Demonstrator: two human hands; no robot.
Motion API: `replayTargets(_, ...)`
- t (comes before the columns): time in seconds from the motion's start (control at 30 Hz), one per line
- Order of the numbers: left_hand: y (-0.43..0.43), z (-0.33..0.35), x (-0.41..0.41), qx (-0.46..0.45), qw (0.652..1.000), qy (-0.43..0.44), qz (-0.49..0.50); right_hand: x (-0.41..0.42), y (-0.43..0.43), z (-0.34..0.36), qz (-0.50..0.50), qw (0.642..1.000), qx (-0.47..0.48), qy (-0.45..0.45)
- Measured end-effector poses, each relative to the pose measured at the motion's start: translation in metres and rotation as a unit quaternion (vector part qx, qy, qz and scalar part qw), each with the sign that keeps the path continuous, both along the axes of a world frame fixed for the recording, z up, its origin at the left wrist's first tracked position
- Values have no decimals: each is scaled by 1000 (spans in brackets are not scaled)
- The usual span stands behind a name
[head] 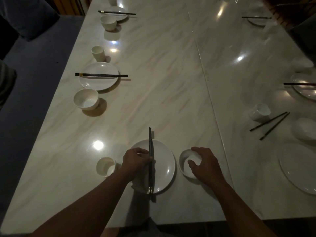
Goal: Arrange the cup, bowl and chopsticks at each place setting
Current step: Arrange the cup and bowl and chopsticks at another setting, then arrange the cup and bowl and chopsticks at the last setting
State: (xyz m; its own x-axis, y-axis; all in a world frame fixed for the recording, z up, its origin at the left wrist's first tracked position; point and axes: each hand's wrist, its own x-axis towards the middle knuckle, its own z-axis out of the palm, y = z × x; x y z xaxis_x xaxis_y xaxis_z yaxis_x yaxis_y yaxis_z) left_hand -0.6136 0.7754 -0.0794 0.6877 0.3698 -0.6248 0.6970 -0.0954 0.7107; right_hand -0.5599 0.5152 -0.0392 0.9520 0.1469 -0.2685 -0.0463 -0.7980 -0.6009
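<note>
Left hand (136, 159): fingers curled, pinching the chopsticks (150, 142) near mid-length
Right hand (206, 165): clamped on the bowl (182, 161); thumb inside the rim, fingers over the far edge
Hands: apart, one on each side of the plate (164, 151)
Chopsticks: dark pair held side by side, pointing straight away from the person; they cross the middle of the plate, both ends passing its rim; whether they touch it cannot be told
Bowl: white, upright, on the bench (171, 100) just right of the plate
Cup (105, 166): white, upright, just left of the plate, beside the left wrist
Bench: long pale marble top with bright light spots
Left edge: left bowl (86, 99), then left plate (95, 82) with left chopsticks (101, 75) laid crosswise on it, then left cup (97, 53)
Farther along that edge: far plate (121, 17) with far chopsticks (116, 12) across it; a small white vessel (108, 22) just beside it
Right edge: right plate (297, 168) near the corner; loose chopsticks (268, 121) lying splayed on the bench; right cup (259, 112) touching or nearly touching them
</note>
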Motion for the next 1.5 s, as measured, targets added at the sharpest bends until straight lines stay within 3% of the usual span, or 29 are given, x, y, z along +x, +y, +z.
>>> replayTargets(0.83,1,5,-1,6,1000,-13,-10,-3,-1,-1,-1,1000,4,7)
replayTargets(0.93,4,4,-3,52,998,-18,-24,-2,-5,1,-8,1000,-2,3)
replayTargets(1.13,5,23,16,238,967,-58,-66,7,-36,10,-45,999,-2,9)
replayTargets(1.5,-78,62,85,286,941,-131,-125,79,-135,14,-34,999,-18,32)
